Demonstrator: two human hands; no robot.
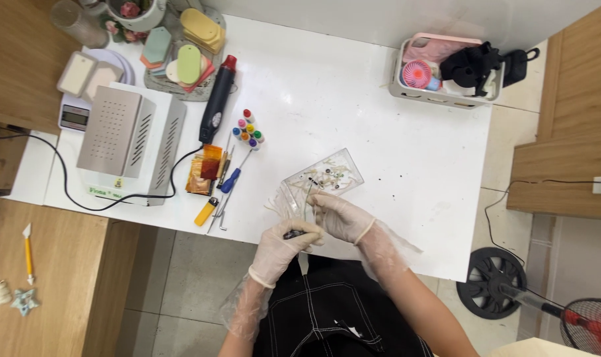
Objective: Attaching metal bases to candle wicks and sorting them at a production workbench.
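Both my hands wear thin whitish gloves and meet at the near edge of the white table. My left hand is closed around a small dark tool with a thin metal tip pointing up. My right hand pinches the near edge of a clear flat plastic piece held upright. Just beyond lies a clear rectangular tray with pale strands and small dark bits in it. Loose pale strands lie to the left of the plastic piece.
Left of my hands lie a yellow lighter, a blue-handled tool, amber film, small dye bottles, a black heat gun and a grey machine. A white basket sits far right. A floor fan stands lower right.
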